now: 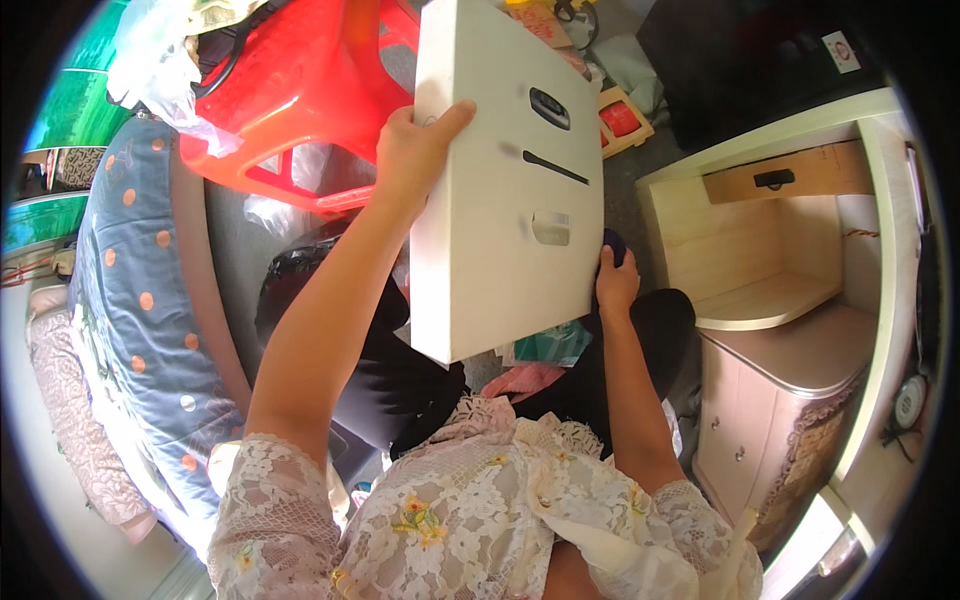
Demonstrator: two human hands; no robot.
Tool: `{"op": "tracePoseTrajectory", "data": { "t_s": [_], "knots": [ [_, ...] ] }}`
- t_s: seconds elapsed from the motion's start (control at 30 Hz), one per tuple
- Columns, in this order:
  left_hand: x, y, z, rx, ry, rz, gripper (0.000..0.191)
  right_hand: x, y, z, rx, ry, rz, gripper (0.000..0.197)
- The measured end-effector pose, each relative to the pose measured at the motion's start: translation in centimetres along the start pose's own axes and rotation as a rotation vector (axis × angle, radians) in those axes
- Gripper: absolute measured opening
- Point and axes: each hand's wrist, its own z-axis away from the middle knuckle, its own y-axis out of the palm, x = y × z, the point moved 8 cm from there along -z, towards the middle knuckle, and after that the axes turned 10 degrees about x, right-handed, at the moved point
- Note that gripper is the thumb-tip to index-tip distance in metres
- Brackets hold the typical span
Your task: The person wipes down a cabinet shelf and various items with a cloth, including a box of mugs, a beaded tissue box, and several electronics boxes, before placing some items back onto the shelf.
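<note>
A white flat box [502, 195] stands tilted on edge above my lap, its broad face printed with a dark oval device, a thin black bar and a pale rounded piece. My left hand [420, 150] grips its left edge, with the thumb over the corner of the face. At the box's lower right edge is my right hand [618, 276], its fingers around a dark purple cloth [615, 244]; whether it also touches the box I cannot tell. Part of the dark cloth is hidden.
A red plastic stool [300, 97] stands beyond my left arm, with a clear plastic bag [161, 82] near it. A bed with a blue dotted cover [127, 300] is at the left. On the right are a wooden shelf [765, 300] and a pink cabinet [742, 420]. A pink cloth [525, 381] lies between my legs.
</note>
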Motion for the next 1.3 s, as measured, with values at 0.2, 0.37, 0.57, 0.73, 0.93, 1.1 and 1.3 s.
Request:
{"op": "tracePoseTrajectory", "data": {
  "t_s": [0.2,0.37,0.57,0.73,0.93,1.1,1.3],
  "knots": [
    [5.4,-0.9,-2.7,-0.134,0.051,-0.369,0.065,15.9,0.9,12.8,0.232,-0.589,-0.454,0.037],
    [6.9,-1.7,-3.5,-0.051,0.006,-0.095,0.057,14.5,4.1,15.0,0.004,-0.966,-0.126,0.042],
    [8.1,-1.5,-3.2,-0.022,-0.081,0.003,0.056,-0.6,5.5,1.4,-0.179,-0.171,0.087,0.031],
    [6.0,-2.0,-3.7,-0.016,-0.023,-0.087,0.059,6.1,7.5,9.5,0.008,-0.335,-0.096,0.034],
    [6.0,-1.9,-3.7,-0.041,-0.107,-0.182,0.060,16.7,5.4,21.2,0.146,-1.239,-0.200,0.034],
    [6.3,-2.0,-3.5,0.035,-0.033,-0.066,0.059,2.9,7.3,7.3,0.014,-0.379,0.136,0.029],
    [1.2,4.7,2.2,0.405,0.023,-0.032,0.073,0.1,6.5,2.3,0.111,-0.015,-0.019,0.046]
  ]
}}
